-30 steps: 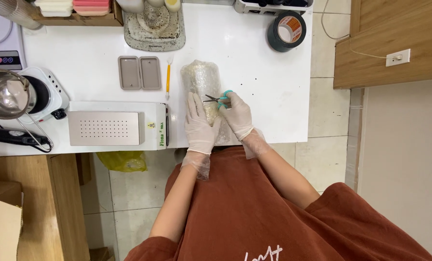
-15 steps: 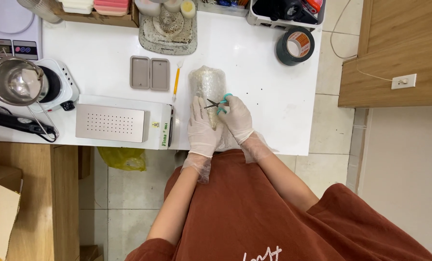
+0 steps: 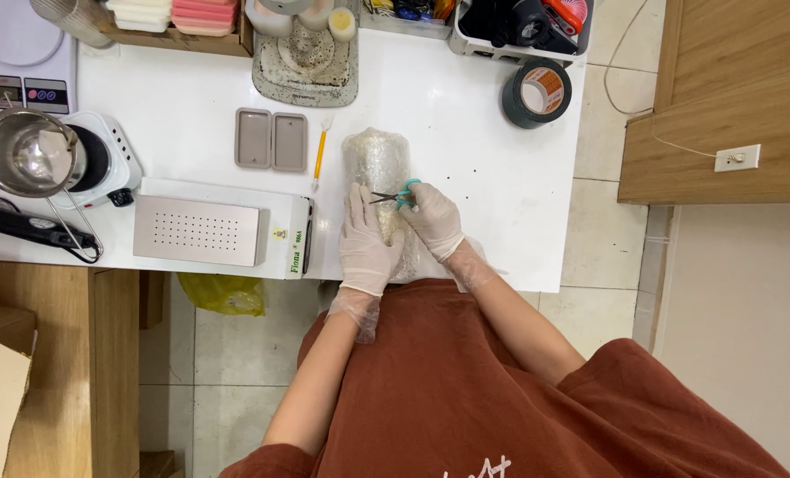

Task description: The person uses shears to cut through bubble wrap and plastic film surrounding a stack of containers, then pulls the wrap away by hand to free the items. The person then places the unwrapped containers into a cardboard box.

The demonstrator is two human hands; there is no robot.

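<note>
A: Where is the bundle point(image 3: 375, 164)?
B: It lies lengthwise on the white tabletop point(image 3: 466, 124), near the front edge, wrapped in clear film. A grey two-cell mould point(image 3: 272, 140) and a yellow-handled tool point(image 3: 321, 152) sit just to its left.

A: And the left hand point(image 3: 368, 243)?
B: Gloved, fingers laid flat and together, pressing on the near end of the bundle.

A: The right hand point(image 3: 432, 219)?
B: Also gloved, curled around small scissors point(image 3: 393, 196) with teal handles. The blades point left across the top of the bundle; whether they are touching the film cannot be told.

A: What else is about?
B: A flat white box point(image 3: 222, 230) with a perforated metal top lies left of the hands. Further left, a steel pot point(image 3: 25, 152) sits on a hotplate point(image 3: 103, 159). A tape roll point(image 3: 536, 91) lies at the far right.
</note>
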